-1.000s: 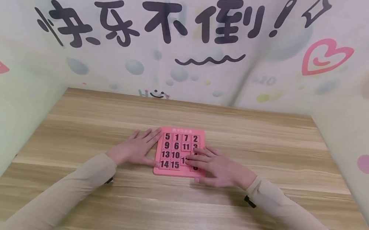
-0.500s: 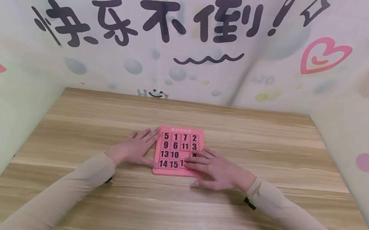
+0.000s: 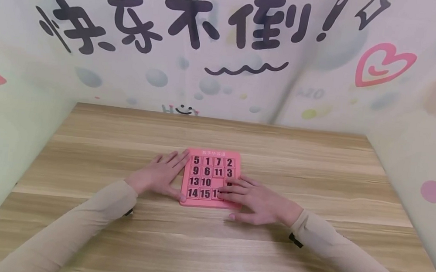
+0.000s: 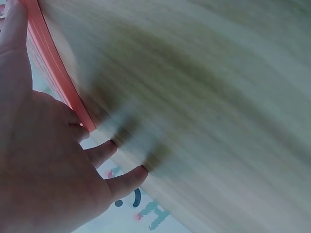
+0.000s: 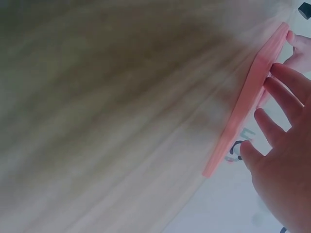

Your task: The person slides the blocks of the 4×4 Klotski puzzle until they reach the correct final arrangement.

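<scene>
A pink sliding number puzzle [image 3: 211,204] lies flat on the table, its black-numbered tiles facing up. An open slot [image 3: 218,183] shows in the third row, right of the 10 tile [image 3: 206,182]. My left hand [image 3: 158,176] is spread along the puzzle's left edge, thumb at the lower corner and fingertips near the upper one. From the right, my right hand [image 3: 260,201] reaches over the frame with fingers extended. Its fingertips touch a bottom-row tile [image 3: 215,193] beginning with 1, beside the 15 tile [image 3: 205,194]. Those fingers partly hide the right column's lower tiles.
The wood-grain table [image 3: 199,248] extends around the puzzle on all sides. A white printed curtain [image 3: 129,75] with black characters stands behind it, and pale walls [image 3: 430,143] flank both sides.
The tile under my right fingertips has slid down from between the third and bottom rows into the bottom row, leaving the slot above it uncovered. My left hand has stayed on the edge.
</scene>
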### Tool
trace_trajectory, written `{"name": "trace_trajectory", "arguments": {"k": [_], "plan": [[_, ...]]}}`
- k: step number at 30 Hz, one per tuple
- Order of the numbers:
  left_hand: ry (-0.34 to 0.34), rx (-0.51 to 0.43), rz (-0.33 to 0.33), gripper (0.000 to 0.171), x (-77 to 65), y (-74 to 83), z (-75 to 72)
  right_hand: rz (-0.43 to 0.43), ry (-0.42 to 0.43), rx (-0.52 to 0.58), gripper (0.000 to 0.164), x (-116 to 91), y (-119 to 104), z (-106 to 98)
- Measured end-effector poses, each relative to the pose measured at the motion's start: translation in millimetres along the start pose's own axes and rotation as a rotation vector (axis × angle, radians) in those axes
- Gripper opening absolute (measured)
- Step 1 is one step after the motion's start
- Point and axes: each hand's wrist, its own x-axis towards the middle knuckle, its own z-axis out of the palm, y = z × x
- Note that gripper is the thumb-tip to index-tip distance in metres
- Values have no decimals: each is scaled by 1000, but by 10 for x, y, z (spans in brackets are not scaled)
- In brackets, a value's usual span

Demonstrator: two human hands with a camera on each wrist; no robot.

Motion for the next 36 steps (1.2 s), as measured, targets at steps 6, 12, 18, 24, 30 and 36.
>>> {"name": "trace_trajectory", "arguments": {"k": [6,12,18,24,30,36], "plan": [[7,7,9,124,-3,-1,4,-13,18,22,56,-4,-10,18],[10,12,11,124,0,-11,-3,-18,35,44,54,20,-16,9],[15,18,12,123,4,-9,1,-20,44,54,52,25,-3,27],[27,19,21,124,14,-20,32,-8,79,110,47,58,23,6],[35,25,22,124,7,-6,26,-1,132,152,42,74,129,-22],[51,8,29,125,3,-30,37,57,137,154,41,68,216,-80]]}}
